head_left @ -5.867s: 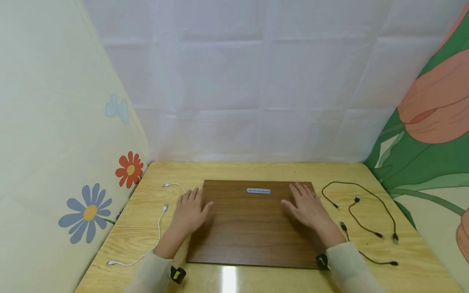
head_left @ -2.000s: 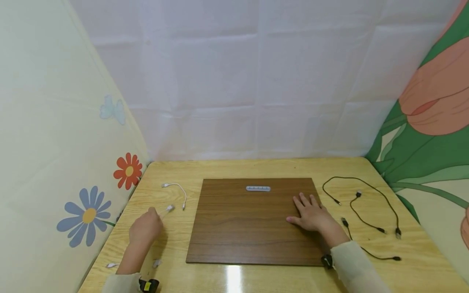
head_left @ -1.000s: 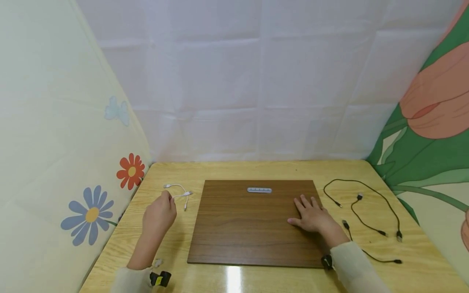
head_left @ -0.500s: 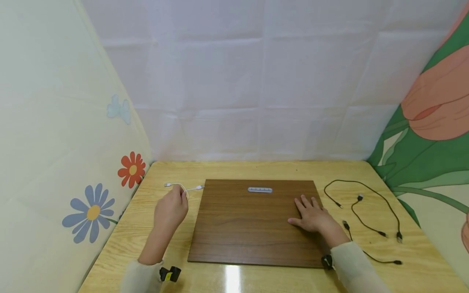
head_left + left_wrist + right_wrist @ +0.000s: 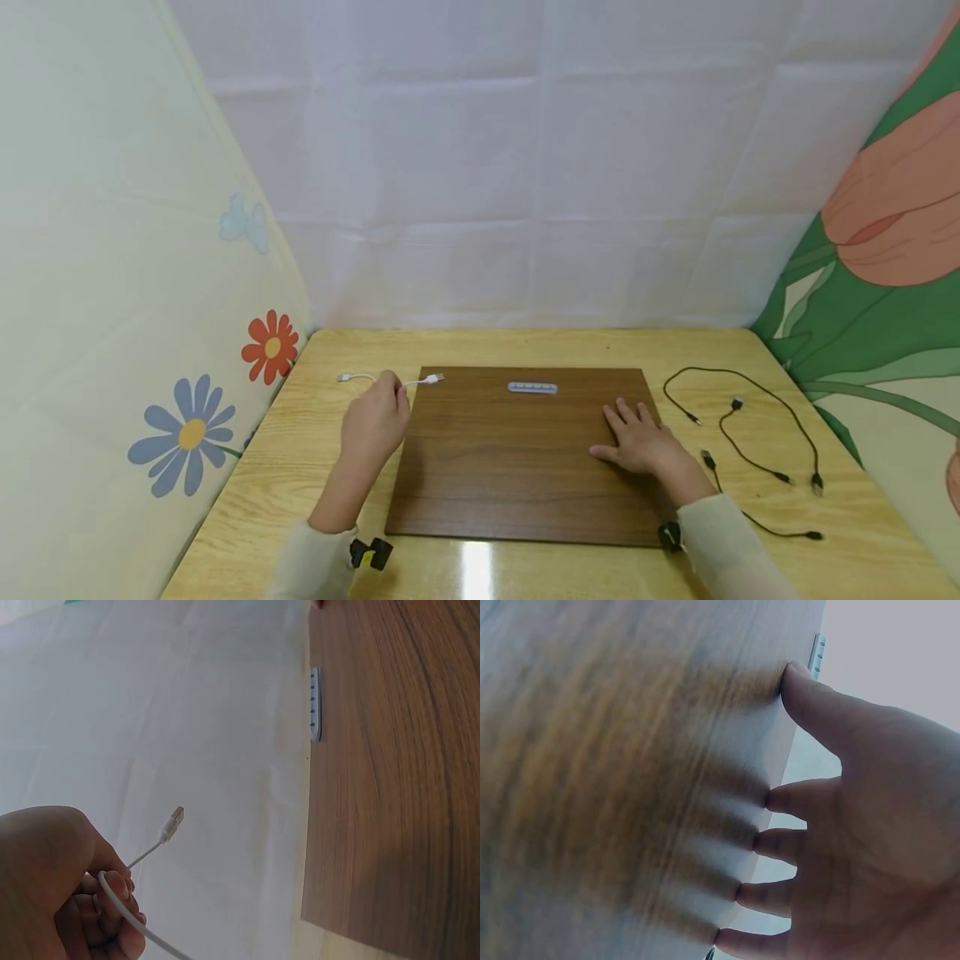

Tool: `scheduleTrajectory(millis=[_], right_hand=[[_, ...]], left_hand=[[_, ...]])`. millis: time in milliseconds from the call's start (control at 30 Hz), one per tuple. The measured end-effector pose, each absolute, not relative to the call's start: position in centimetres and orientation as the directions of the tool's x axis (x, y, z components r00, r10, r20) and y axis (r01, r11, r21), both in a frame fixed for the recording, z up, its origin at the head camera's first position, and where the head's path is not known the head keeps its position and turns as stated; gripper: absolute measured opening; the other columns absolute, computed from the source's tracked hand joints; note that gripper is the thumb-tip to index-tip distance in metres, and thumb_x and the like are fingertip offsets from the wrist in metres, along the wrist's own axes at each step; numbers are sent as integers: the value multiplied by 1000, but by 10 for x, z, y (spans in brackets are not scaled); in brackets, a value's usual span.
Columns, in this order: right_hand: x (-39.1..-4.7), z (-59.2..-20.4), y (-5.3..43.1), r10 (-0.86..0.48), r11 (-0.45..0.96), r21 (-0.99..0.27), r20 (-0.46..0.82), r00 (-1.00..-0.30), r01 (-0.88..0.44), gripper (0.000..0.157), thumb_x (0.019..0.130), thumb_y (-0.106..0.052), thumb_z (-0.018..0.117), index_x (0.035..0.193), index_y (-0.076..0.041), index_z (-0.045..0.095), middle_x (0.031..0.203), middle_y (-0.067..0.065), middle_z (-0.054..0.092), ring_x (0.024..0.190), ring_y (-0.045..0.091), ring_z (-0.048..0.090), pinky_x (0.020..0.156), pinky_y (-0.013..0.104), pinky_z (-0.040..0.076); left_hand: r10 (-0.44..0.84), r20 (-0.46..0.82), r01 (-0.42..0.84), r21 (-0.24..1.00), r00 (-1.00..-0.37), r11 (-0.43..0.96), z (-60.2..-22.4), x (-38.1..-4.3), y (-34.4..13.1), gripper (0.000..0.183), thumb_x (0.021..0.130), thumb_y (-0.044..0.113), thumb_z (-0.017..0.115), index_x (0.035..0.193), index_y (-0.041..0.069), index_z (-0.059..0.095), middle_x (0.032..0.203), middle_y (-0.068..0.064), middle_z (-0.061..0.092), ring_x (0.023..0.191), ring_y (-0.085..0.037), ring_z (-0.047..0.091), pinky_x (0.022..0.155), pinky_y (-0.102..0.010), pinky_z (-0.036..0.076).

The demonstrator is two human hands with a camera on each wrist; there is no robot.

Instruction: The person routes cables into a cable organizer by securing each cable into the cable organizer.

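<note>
A board [image 5: 517,500] lies mid-surface [image 5: 600,575], a strip [image 5: 532,387] on it near its far edge and the right hand [image 5: 645,450] on its right part. Left of the board, a loose cable [image 5: 357,377] lies behind the left hand [image 5: 375,421]; the head view shows the held cable's [image 5: 431,379] plug over the board's far left corner. On the right, a long cable [image 5: 735,372] arches behind a middle cable [image 5: 737,405]; a near cable [image 5: 708,460] lies in front.

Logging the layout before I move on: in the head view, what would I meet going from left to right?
Blue flower, red flower, left hand, plug of the held white cable, small pale strip, right hand, middle black cable, pink tulip.
</note>
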State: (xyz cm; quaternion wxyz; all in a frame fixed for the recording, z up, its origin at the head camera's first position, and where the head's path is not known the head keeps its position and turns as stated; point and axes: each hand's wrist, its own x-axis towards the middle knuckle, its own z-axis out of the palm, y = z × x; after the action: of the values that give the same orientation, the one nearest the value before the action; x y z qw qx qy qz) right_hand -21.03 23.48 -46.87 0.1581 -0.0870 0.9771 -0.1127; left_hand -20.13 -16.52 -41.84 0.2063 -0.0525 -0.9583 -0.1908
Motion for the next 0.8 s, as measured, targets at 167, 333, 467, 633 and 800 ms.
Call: scheduleTrajectory(millis=[167,333,467,633,800], right_hand=[[-211,-468,235,-204,958,-254,-286,-936,-132,89,97,-56,59,155,4,30,161,34,18,144,62,13,106,78,22],[-213,-466,233,-205,951,-278,-244,-948,-134,87,95,-53,64,153,5,34,159,35,23,142,62,18,107,76,24],[-216,-463,228,-226,931,-326,-156,-962,-166,81,97,-46,66,152,5,36,157,34,30,142,59,24,111,71,25],[-221,-456,221,-245,913,-358,-93,-965,-197,74,99,-40,64,151,4,38,155,32,35,141,54,32,113,66,28],[-222,-448,214,-254,911,-354,-74,-964,-212,71,100,-38,64,151,4,39,153,31,39,139,53,37,113,64,31]], left_hand=[[19,433,192,360,-901,913,-416,-202,-157,11,98,10,59,89,4,56,67,-6,58,53,-24,54,46,-39,44],[35,451,223,370,-892,902,-416,-203,-148,10,97,8,60,89,4,57,66,-6,59,52,-23,54,45,-38,44],[50,488,252,357,-871,899,-417,-204,-142,11,96,8,61,88,4,56,66,-8,59,53,-26,55,46,-40,45],[73,520,281,334,-851,900,-418,-206,-135,11,95,8,63,87,4,57,66,-8,59,53,-25,55,46,-40,45],[87,527,296,327,-846,898,-419,-208,-127,10,95,9,63,87,4,57,67,-8,61,53,-26,58,46,-40,46]])
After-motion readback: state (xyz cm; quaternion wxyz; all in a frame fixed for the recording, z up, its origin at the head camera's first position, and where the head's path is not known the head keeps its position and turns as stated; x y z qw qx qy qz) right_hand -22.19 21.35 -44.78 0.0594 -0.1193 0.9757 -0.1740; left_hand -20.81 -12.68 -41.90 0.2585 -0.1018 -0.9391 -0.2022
